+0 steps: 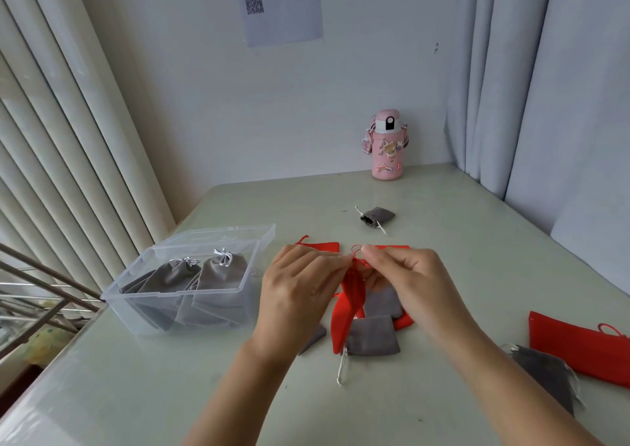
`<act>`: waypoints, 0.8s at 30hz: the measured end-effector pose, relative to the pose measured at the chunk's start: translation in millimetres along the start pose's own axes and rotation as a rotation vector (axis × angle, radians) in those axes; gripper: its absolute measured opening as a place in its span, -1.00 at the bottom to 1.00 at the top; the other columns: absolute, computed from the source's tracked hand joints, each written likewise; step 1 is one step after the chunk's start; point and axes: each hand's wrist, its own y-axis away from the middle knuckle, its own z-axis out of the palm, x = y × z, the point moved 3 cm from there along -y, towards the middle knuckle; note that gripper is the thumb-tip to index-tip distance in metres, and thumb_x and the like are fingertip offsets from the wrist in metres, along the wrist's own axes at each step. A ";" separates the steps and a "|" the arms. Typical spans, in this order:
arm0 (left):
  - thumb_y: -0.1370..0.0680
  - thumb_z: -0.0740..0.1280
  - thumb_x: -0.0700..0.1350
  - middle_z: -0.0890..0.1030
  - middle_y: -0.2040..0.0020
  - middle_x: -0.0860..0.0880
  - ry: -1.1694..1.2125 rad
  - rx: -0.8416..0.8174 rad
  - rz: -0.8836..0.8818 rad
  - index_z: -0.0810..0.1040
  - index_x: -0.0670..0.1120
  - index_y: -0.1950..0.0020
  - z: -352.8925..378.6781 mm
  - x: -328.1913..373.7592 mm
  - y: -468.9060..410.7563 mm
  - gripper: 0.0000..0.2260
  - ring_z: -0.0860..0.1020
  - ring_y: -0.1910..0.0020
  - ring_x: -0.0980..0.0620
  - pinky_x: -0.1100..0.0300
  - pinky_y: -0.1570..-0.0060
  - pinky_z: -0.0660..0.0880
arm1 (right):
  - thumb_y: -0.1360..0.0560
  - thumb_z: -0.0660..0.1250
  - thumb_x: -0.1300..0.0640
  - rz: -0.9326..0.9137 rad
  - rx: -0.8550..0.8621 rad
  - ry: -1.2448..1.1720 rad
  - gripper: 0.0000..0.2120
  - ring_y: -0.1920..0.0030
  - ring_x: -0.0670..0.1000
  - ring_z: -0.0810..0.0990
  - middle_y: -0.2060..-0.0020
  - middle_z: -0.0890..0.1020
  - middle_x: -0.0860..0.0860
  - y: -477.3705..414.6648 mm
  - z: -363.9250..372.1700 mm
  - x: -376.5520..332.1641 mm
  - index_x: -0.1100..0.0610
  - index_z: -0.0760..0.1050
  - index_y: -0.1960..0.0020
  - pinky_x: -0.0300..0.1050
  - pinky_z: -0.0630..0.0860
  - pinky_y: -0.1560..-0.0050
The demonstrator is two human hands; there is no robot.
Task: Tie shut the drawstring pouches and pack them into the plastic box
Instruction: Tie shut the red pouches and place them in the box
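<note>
My left hand [300, 285] and my right hand [405, 282] are raised over the table's middle, both pinching the red drawstring of a red pouch [349, 305] that hangs down between them. A small cord loop stands up above my fingertips. The clear plastic box [136, 288] sits to the left and holds tied grey pouches [218, 275] with white bows. Loose grey pouches [373, 334] and red pouches [324, 246] lie under and behind my hands. A small grey pouch [375, 215] lies farther back.
A pink drinking bottle [387, 147] stands at the back near the wall. At the right edge lie a large red pouch [576, 346] and a grey pouch [545, 374]. The box's lid [262, 234] lies behind the box. The table's left edge meets a metal rail.
</note>
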 end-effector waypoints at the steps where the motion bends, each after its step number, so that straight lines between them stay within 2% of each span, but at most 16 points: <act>1: -0.37 0.51 -0.27 0.68 0.24 0.03 0.006 0.005 0.009 0.68 -0.18 0.17 -0.3 0.9 -0.5 -0.93 0.55 0.25 0.09 0.17 0.23 0.47 | -0.41 0.38 -0.05 0.097 -0.017 -0.125 -0.61 0.24 0.08 0.61 0.25 0.68 0.21 -2.0 -0.8 4.0 0.32 0.64 0.17 -0.11 0.52 0.09; 4: -0.40 0.50 -0.23 0.69 0.19 0.03 0.045 -0.016 0.022 0.69 -0.18 0.15 0.7 1.3 0.7 -0.94 0.57 0.21 0.10 0.17 0.20 0.49 | -0.23 0.45 -0.10 0.273 -0.107 -0.318 -0.48 0.25 0.04 0.53 0.26 0.62 0.19 -3.8 0.4 13.1 0.36 0.63 0.11 -0.17 0.47 0.12; 7: -0.41 0.48 -0.20 0.69 0.17 0.02 0.074 -0.047 0.020 0.69 -0.17 0.12 1.5 0.7 1.5 -0.92 0.59 0.17 0.10 0.16 0.17 0.51 | -0.13 0.55 -0.02 0.382 -0.155 -0.482 -0.52 0.42 -0.07 0.49 0.38 0.53 0.12 -3.2 3.5 16.1 0.34 0.63 0.14 -0.30 0.47 0.32; 10: -0.41 0.47 -0.19 0.69 0.15 0.02 0.097 -0.057 -0.003 0.69 -0.16 0.10 0.9 0.3 1.0 -0.91 0.60 0.15 0.10 0.13 0.18 0.53 | -0.02 0.67 0.01 0.413 -0.190 -0.561 -0.57 0.48 -0.12 0.46 0.45 0.52 0.05 -4.3 4.7 17.3 0.23 0.67 0.23 -0.34 0.42 0.43; 13: -0.43 0.46 -0.19 0.69 0.14 0.02 0.129 -0.046 -0.042 0.69 -0.16 0.12 0.8 2.0 0.2 -0.92 0.62 0.14 0.11 0.16 0.16 0.53 | -0.20 0.51 0.11 0.398 -0.191 -0.531 -0.83 0.49 -0.13 0.42 0.48 0.48 0.03 -4.7 3.9 13.8 0.19 0.66 0.29 -0.36 0.39 0.44; 16: -0.44 0.44 -0.16 0.68 0.10 0.02 0.145 0.012 -0.100 0.68 -0.17 0.19 0.7 3.6 0.3 -0.92 0.61 0.11 0.13 0.15 0.12 0.52 | -0.34 0.35 0.17 0.310 -0.210 -0.479 -0.81 0.44 -0.12 0.39 0.43 0.44 0.04 -3.3 4.0 6.6 0.30 0.59 0.17 -0.35 0.42 0.37; 19: -0.45 0.43 -0.14 0.57 0.01 0.06 0.171 0.067 -0.165 0.64 -0.08 0.18 1.0 3.4 0.7 -0.97 0.56 0.07 0.13 0.11 0.12 0.52 | -0.37 0.33 0.14 0.248 -0.192 -0.389 -0.78 0.41 -0.10 0.37 0.38 0.43 0.06 -1.8 5.3 5.2 0.29 0.56 0.11 -0.32 0.42 0.34; 21: -0.43 0.44 -0.14 0.48 -0.01 0.04 0.171 0.087 -0.202 0.66 -0.09 0.20 0.7 3.2 0.9 -0.96 0.50 0.03 0.18 0.22 0.06 0.48 | -0.39 0.33 0.11 0.228 -0.170 -0.326 -0.79 0.41 -0.10 0.38 0.37 0.46 0.06 -1.8 5.1 5.9 0.25 0.57 0.11 -0.31 0.41 0.32; 24: -0.42 0.43 -0.11 0.44 0.01 0.05 0.112 0.066 -0.220 0.68 -0.15 0.23 0.6 3.0 -0.5 -0.88 0.45 0.03 0.11 0.37 -0.01 0.38 | -0.50 0.30 0.19 0.221 -0.146 -0.269 -0.88 0.41 -0.11 0.39 0.34 0.48 0.09 -2.5 4.9 6.8 0.22 0.58 0.12 -0.27 0.40 0.28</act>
